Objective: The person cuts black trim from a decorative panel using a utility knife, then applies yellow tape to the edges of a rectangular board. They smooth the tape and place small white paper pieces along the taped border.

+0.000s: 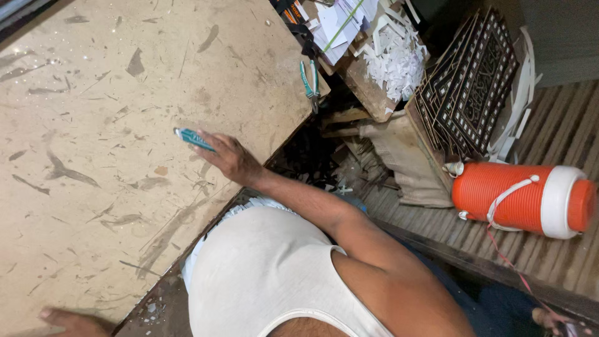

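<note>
- Gripping a slim teal plastic utility knife point(193, 138), my right hand point(229, 156) has its fingers point(209, 147) closed round the handle; the tip juts beyond them over the scuffed tan bench point(93, 125).
- My left hand point(72, 321) rests flat at the bench edge, holding nothing.

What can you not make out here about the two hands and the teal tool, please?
- Left hand: cut off by the bottom edge of the head view; its grip is unseen.
- Teal tool: its rear is covered by the right hand.
- Tool tip: too small to tell.
</note>
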